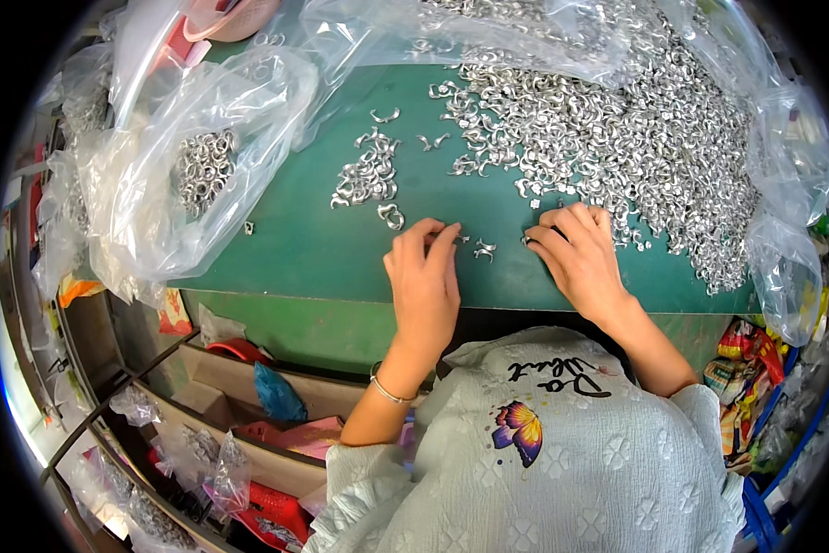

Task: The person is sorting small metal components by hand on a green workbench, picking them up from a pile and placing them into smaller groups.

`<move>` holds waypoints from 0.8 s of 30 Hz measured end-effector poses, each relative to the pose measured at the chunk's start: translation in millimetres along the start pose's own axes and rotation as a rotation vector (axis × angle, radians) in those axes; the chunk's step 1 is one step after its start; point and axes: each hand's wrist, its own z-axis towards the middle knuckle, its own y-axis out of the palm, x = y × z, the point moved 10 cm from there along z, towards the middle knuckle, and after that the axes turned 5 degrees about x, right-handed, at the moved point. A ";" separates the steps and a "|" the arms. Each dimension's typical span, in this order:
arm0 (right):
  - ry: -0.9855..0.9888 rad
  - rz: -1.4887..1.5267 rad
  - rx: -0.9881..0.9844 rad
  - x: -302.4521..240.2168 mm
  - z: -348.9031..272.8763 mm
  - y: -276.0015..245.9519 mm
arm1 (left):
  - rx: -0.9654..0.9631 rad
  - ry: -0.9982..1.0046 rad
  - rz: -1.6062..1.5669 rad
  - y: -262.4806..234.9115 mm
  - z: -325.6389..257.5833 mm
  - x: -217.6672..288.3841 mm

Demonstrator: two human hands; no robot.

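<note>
Both my hands work over a green tabletop (313, 258) near its front edge. My left hand (424, 276) is closed, its fingertips pinched on a small curved metal piece (463, 239) that barely shows. My right hand (576, 253) is closed too, thumb and fingers pinched round a small metal piece (526, 241), mostly hidden. Between the hands lie a few loose curved metal pieces (485, 249). Beyond my left hand sits a small heap of silvery curved pieces (368, 170), with a joined-looking ring (391, 217) at its near end. A huge pile of similar pieces (608, 138) spreads beyond my right hand.
A clear plastic bag (267, 101) holding metal rings (206, 170) lies at the left. More clear plastic (783, 184) borders the pile at right. A pink basket (235, 20) stands far left. Below the table are drawers (212, 392) with bags, and colourful packets (737, 387) at right.
</note>
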 end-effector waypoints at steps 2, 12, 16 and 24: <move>-0.042 0.027 0.019 -3.9 5.0 2.7 | 0.064 -0.053 -0.057 -2.6 -0.8 -8.2; -0.079 0.293 -0.024 -12.3 49.0 18.1 | 0.132 -0.090 -0.063 -12.3 -12.4 0.4; -0.051 0.227 -0.084 -20.8 34.3 17.1 | -0.041 0.006 -0.028 3.5 1.8 7.4; -0.062 0.182 -0.085 -15.4 26.7 23.0 | -0.009 0.038 -0.168 -0.4 2.9 -2.8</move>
